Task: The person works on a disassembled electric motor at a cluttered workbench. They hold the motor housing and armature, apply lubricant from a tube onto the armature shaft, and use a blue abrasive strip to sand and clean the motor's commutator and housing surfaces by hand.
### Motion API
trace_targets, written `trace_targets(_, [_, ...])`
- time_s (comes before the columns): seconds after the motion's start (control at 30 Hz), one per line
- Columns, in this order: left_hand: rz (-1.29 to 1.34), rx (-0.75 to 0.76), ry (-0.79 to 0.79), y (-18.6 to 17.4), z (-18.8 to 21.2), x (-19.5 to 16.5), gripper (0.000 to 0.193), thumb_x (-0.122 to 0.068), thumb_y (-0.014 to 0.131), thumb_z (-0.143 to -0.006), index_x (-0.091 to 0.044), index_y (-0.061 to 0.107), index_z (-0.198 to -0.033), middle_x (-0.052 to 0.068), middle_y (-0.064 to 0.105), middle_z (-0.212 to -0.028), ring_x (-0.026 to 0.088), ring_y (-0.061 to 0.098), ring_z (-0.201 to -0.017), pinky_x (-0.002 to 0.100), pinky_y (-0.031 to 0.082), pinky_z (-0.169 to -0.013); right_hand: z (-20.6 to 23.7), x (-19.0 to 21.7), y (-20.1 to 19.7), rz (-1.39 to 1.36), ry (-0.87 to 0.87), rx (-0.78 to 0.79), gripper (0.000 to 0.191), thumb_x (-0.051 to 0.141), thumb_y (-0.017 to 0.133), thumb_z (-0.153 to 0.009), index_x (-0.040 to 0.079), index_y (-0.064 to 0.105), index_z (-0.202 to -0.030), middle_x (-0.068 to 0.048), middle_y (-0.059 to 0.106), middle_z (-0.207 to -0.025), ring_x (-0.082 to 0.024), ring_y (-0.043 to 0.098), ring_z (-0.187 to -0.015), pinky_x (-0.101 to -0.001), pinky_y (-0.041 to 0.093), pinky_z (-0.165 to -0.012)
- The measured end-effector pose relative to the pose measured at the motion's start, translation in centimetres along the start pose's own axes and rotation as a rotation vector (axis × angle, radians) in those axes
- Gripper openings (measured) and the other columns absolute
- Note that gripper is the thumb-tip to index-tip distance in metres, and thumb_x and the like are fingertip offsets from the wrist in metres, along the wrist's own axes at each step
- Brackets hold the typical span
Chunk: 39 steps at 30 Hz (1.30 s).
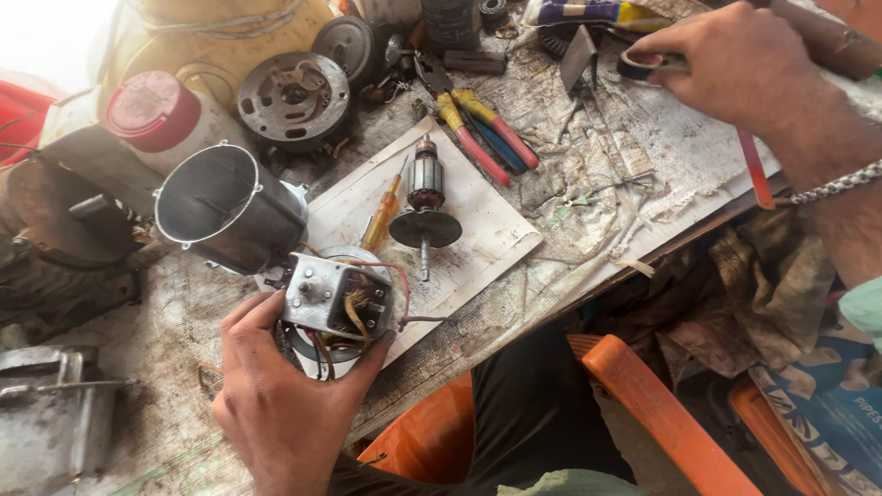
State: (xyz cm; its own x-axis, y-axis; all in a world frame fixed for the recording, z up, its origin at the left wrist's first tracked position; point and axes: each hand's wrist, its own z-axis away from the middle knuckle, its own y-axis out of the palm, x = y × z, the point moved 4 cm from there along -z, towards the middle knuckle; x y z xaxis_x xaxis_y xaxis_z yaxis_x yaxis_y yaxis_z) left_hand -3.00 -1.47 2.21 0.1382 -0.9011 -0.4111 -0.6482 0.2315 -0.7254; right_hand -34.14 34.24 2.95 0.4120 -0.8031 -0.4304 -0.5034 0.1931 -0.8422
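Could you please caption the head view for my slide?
Left hand holds a wired motor part while the right hand grips a tape roll over a cluttered workbench.

rotor (pixel 424 209) and pliers (pixel 478 129) block mid-bench

Grey metal motor part (pixel 333 298) w/ red, yellow & brown wires. Copper-brown rotor (pixel 425 197) on black disc. Yellow-handled screwdriver (pixel 383 215). 2 pliers (pixel 482 129): red-yellow grips, 1 w/ blue. Silver-grey cylinder housing (pixel 230 208). Red jar lid (pixel 152 110). Orange chair (pixel 643 404). Black tape roll (pixel 643 64). White paper sheet (pixel 487 230), stained grey.
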Motion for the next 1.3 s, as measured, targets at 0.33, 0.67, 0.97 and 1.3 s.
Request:
trace_targets(0.33, [0.05,0.051,-0.046,-2.8,1.3,0.4,0.087,-0.038,0.099,-0.054,-0.001,0.055,-0.12,0.015,0.063,-0.12,0.033,0.07,-0.1,0.044,0.057,-0.073,5.2,-3.2,1.7,0.14,0.277,0.197,0.038,0.031,0.076,-0.09,0.015,0.075,-0.124,-0.009,0.079,-0.084,-0.024,0.077,-0.078,-0.0389,0.062,-0.074])
trace_targets(0.67, [0.098,0.078,-0.041,-9.3,1.1,9.1,0.086,-0.035,0.099,-0.056,-0.001,0.054,-0.12,0.017,0.063,-0.12,0.034,0.07,-0.099,0.044,0.058,-0.072,5.5,5.1,-2.7,-0.556,0.435,0.267,0.064,0.022,0.08,-0.081,0.008,0.07,-0.143,-0.017,0.077,-0.077,-0.026,0.076,-0.064,-0.0395,0.061,-0.062])
trace_targets(0.97, [0.105,0.052,-0.01,-8.7,-0.2,10.1,0.085,-0.035,0.098,-0.056,-0.002,0.053,-0.12,0.017,0.063,-0.122,0.035,0.07,-0.102,0.043,0.058,-0.075,9.5,4.3,0.1,-0.925,0.343,0.302,0.08,0.011,0.081,-0.08,0.009,0.06,-0.158,-0.022,0.079,-0.08,-0.027,0.077,-0.069,-0.0395,0.062,-0.062])
trace_targets(1.3, [0.131,0.07,-0.016,-5.6,-3.0,15.0,0.086,-0.036,0.098,-0.055,-0.002,0.054,-0.12,0.016,0.062,-0.122,0.033,0.071,-0.1,0.043,0.058,-0.074,2.5,3.0,4.3,-0.834,0.507,0.503,0.073,0.016,0.074,-0.089,0.013,0.059,-0.16,-0.021,0.079,-0.088,-0.026,0.074,-0.063,-0.0398,0.062,-0.054])
